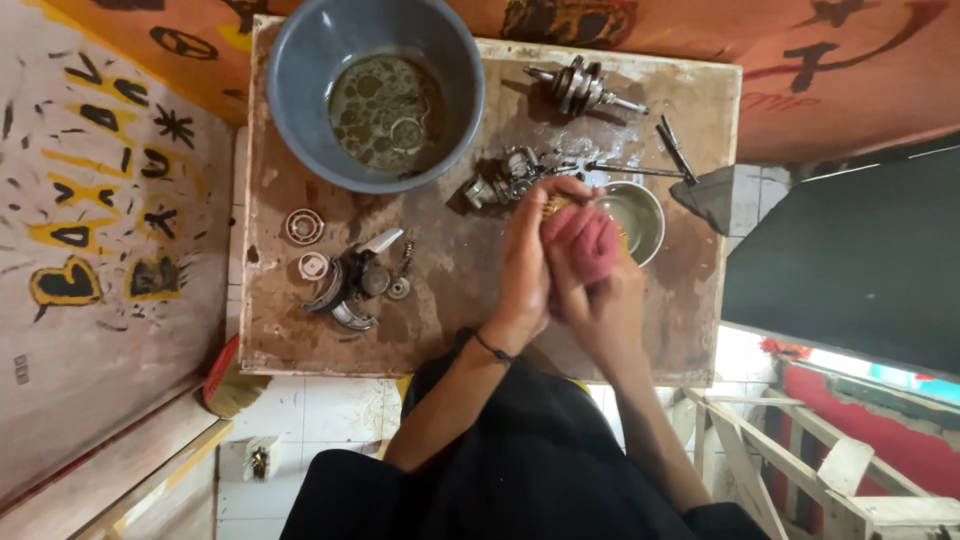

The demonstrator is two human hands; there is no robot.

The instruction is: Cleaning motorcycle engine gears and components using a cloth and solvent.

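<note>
Both hands meet over the worn board [300, 345]: my left hand [527, 262] closed round a small brass-coloured part [556, 204], my right hand [598, 300] gripping a red rag [583, 243] against it. Wiping looks underway. Crankshaft [584, 88], gear cluster [505, 178] and clutch pieces [352, 283] lie apart, seemingly untouched; grey basin [300, 75] holds murky liquid.

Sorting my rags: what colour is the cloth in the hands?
Pinkish red; the cloth shows best in the head view.

Just one cam, head-mounted, looking pretty much straight down at the stained worktable [440, 330] from close above. Table fills mid-frame; wearer's lap sits below its near edge, painted walls beyond it.
</note>
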